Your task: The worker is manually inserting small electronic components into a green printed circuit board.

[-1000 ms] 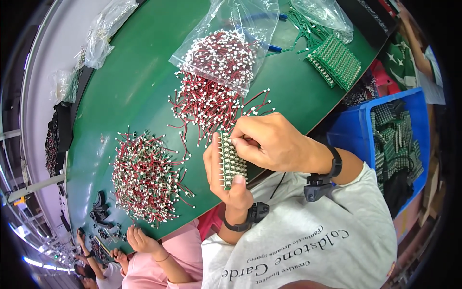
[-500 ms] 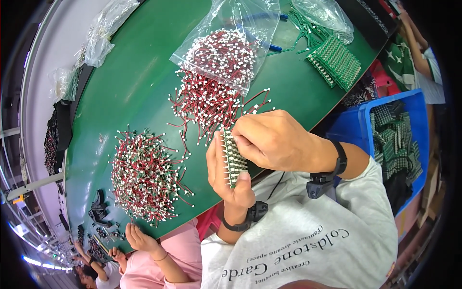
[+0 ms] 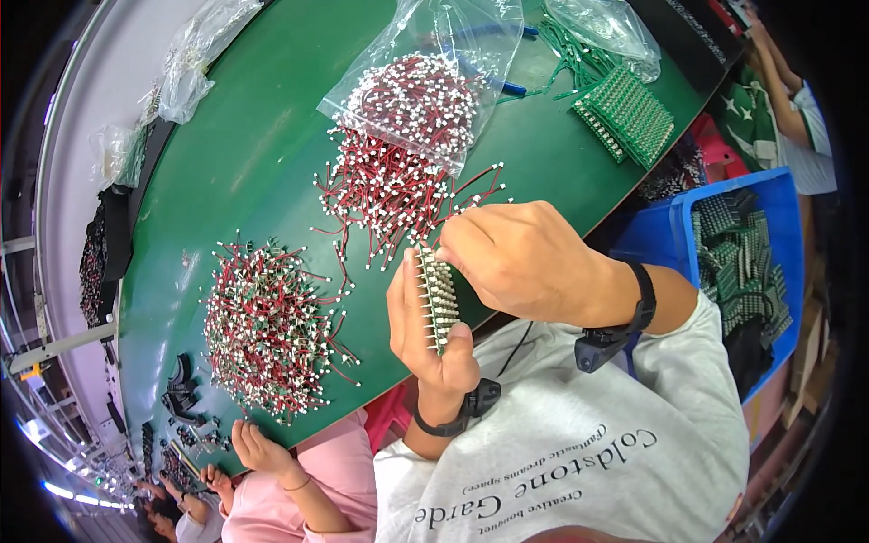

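My left hand (image 3: 410, 330) is closed around a narrow green circuit board panel (image 3: 437, 303), with rows of small pale parts on its face and pin-like points along one edge. My right hand (image 3: 523, 261) pinches at the panel's far end; whatever its fingertips hold is hidden. Just beyond both hands is a heap of red-and-black wire leads with white connectors (image 3: 389, 190), partly inside a clear plastic bag (image 3: 398, 107). To the left, a second pile of wired connectors (image 3: 267, 330) includes bits of green board.
Stacked green circuit board panels (image 3: 625, 116) lie at the far right of the green table (image 3: 231, 172), near green strips (image 3: 577, 59). A blue bin (image 3: 786, 271) full of boards stands at my right. A co-worker's hand (image 3: 262, 450) rests near the table edge at left.
My right hand has shifted slightly at the panel's far end, and the panel has turned a little in my left hand. The view has moved slightly; the piles look the same.
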A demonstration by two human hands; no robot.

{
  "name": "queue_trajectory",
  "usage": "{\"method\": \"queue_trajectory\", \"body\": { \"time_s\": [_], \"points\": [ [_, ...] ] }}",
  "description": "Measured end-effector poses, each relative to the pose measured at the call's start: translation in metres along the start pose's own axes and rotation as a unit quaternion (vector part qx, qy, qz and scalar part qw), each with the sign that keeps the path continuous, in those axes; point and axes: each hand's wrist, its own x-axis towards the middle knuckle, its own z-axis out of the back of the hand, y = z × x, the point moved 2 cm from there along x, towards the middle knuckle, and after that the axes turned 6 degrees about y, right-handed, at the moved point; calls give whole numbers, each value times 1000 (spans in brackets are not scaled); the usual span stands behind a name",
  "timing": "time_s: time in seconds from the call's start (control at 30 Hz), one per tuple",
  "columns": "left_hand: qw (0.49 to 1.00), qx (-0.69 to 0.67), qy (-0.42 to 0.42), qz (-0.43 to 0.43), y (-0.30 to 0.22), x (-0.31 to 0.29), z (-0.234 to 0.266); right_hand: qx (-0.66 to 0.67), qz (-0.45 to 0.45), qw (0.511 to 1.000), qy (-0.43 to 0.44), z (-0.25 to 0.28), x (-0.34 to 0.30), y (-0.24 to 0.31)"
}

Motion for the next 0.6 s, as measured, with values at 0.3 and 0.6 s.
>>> {"method": "queue_trajectory", "body": {
  "time_s": [0.3,0.6],
  "points": [
    [1000,18,13,-20,-2,3,0,59,-1,998,-15,-5,3,0],
    [903,-375,-114,175,11,-4,11,231,14,972,-39,-5,-4,-8]
  ]
}}
